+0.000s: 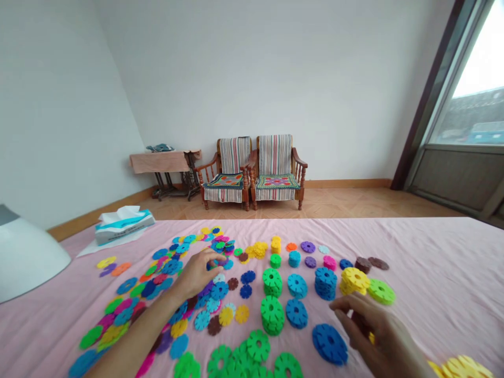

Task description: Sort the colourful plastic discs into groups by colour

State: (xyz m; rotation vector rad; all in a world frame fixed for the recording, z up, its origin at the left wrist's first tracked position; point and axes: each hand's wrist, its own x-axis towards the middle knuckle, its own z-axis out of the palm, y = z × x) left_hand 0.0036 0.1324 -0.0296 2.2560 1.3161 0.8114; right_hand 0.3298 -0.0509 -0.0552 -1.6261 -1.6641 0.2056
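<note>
Writing on blue-and-grey cardboard tissue box [125, 232] is too small to read. L hand [196, 274], fingers curled, is over the mixed notched round plastic discs [172, 267], prob. picking, though I can't tell its pinch; lifting one calls for fingertips on its thin edge. Past the green disc stack [272, 313] and blue disc stack [325, 284], R hand [376, 328] bends near the yellow disc stack [355, 280], hold unclear.

Colourful notched discs [272, 310], stacked and scattered.
</note>
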